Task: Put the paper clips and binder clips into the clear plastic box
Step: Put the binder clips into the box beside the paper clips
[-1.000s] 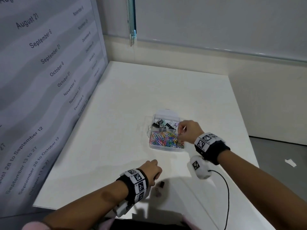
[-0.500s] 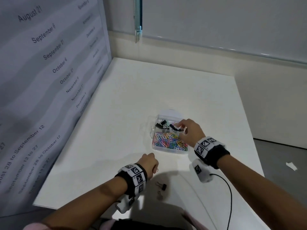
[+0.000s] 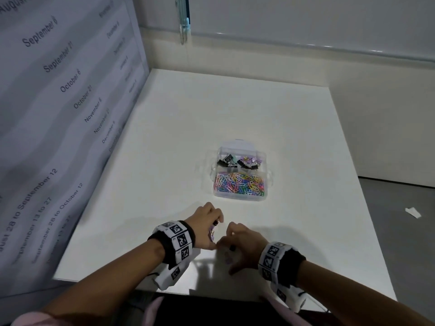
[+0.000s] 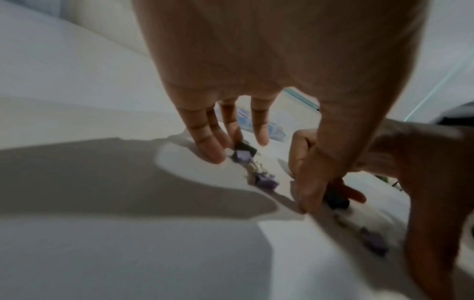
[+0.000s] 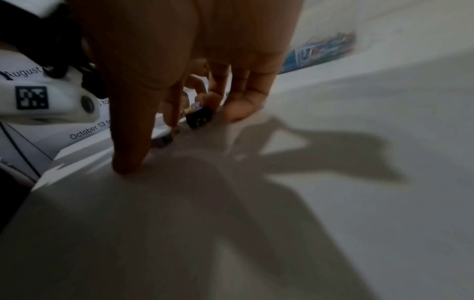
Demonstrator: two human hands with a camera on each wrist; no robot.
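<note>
1. Clear plastic box (image 3: 265, 182): 1, w/ 2 compartments.
2. Paper clips (image 3: 240, 185): too many to count, all in the near compartment.
3. Binder clips in the far compartment (image 3: 237, 161): approx. 4–5, overlapping, exact no. unclear.
4. Loose binder clips on the table (image 3: 164, 161): at least 4, i.e. 2 black (image 4: 245, 147), 2 purple (image 4: 266, 180); blurry.
5. Hands: 2, left hand (image 3: 207, 225) & right hand (image 3: 244, 243).
6. Wrist bands (image 3: 179, 241): 2.

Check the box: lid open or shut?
Open. The box shows paper clips and binder clips uncovered; its lid is folded back.
</note>
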